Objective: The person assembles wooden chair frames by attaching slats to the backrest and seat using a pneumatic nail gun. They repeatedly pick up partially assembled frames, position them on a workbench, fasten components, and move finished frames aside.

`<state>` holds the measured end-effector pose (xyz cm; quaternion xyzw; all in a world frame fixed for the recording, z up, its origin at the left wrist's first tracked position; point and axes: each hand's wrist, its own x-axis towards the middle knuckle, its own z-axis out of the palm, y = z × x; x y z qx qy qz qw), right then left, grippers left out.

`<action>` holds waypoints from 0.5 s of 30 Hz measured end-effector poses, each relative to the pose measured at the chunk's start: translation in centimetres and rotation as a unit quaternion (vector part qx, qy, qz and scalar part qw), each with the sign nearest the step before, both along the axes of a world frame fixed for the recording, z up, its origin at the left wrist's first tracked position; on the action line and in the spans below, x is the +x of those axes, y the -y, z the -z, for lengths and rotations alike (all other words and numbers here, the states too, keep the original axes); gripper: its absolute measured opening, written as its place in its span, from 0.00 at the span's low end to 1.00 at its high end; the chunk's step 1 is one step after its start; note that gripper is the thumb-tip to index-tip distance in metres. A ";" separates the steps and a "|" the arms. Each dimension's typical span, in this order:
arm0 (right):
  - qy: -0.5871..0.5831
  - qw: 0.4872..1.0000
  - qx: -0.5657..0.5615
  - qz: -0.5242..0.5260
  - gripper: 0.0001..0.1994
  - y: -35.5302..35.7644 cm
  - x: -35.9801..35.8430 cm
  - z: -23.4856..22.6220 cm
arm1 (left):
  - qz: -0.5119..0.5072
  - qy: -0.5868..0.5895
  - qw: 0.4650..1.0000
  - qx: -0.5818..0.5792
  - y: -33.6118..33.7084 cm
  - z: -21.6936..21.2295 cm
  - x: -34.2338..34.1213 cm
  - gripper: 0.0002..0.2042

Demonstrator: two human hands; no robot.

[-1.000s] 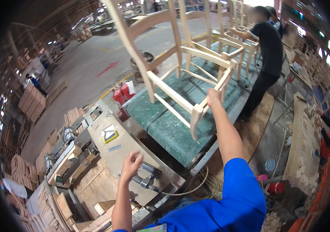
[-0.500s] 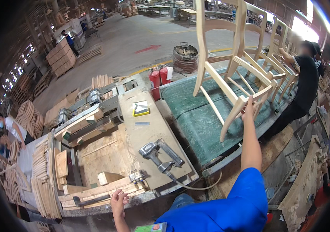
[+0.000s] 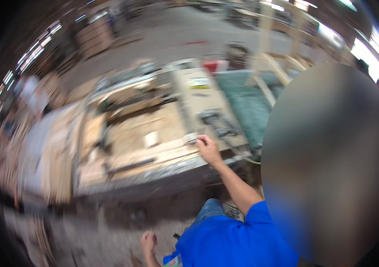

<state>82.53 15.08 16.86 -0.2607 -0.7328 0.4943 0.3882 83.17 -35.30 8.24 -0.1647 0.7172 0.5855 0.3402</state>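
Workshop floor [image 3: 167,46], grey and motion-blurred, fills the upper background; a pale stack of boards [image 3: 95,39] stands at upper left.

Head view: a workbench with a rough front edge [image 3: 154,179] runs across the middle. Within its wooden frame lies a light plywood panel [image 3: 131,129], bearing a pale wood block [image 3: 151,139]. Along the near rail rests a dark-handled hammer [image 3: 131,166]. To the left, long wooden strips [image 3: 58,155] lie side by side; beyond them, a blurred person in a light top [image 3: 34,95].

Right hand [image 3: 208,148]: extended over the near edge of the bench, fingers bent toward the thumb, just beside a small metal fitting [image 3: 190,138] at the corner of the wooden frame. Contact with the fitting, and whether the fingers close on anything, cannot be told. Just beyond the hand, a dark nail gun [image 3: 218,122] lies on a tan board [image 3: 207,100], its hose trailing toward the near right; a yellow-edged box [image 3: 199,83] sits farther up.

Left hand [image 3: 149,242]: low, near the body, well apart from the bench. Fingers loosely curled; grip cannot be determined.

Right of the board: green tabletop [image 3: 242,95] with a wooden chair frame [image 3: 267,91], partly hidden by a large blurred patch.
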 end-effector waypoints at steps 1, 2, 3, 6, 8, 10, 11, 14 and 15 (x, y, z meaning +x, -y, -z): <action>0.035 0.996 0.071 -0.049 0.08 3.0 -0.7 0.3 | -0.024 -0.030 0.998 -0.050 2.3 0.1 1.0 0.10; 0.019 0.987 0.123 -0.104 0.10 5.8 -1.7 0.4 | -0.017 -0.043 0.999 -0.029 4.6 0.2 1.4 0.12; 0.122 0.972 0.063 -0.191 0.10 10.1 -2.6 0.9 | -0.043 -0.066 0.993 -0.090 7.8 -0.2 2.5 0.14; 0.243 0.897 -0.042 -0.366 0.11 21.8 -3.6 3.0 | -0.221 -0.055 0.967 -0.118 14.2 -1.3 6.5 0.15; 0.254 0.823 0.078 -0.503 0.13 28.5 -3.3 4.4 | -0.301 -0.043 0.939 -0.161 17.8 -1.3 10.2 0.15; 0.323 0.709 0.170 -0.603 0.16 33.8 -3.2 6.0 | -0.374 -0.021 0.908 -0.187 20.4 -1.2 13.5 0.15; 0.366 0.646 0.192 -0.642 0.18 35.9 -3.2 6.6 | -0.422 0.012 0.893 -0.153 20.7 -0.8 15.4 0.15; 0.442 0.513 0.231 -0.699 0.22 41.3 -5.0 9.7 | -0.502 0.089 0.854 -0.105 22.1 -0.4 19.2 0.14; 0.442 0.490 0.242 -0.711 0.21 43.2 -5.7 10.6 | -0.502 0.121 0.846 -0.130 22.4 -0.1 20.5 0.13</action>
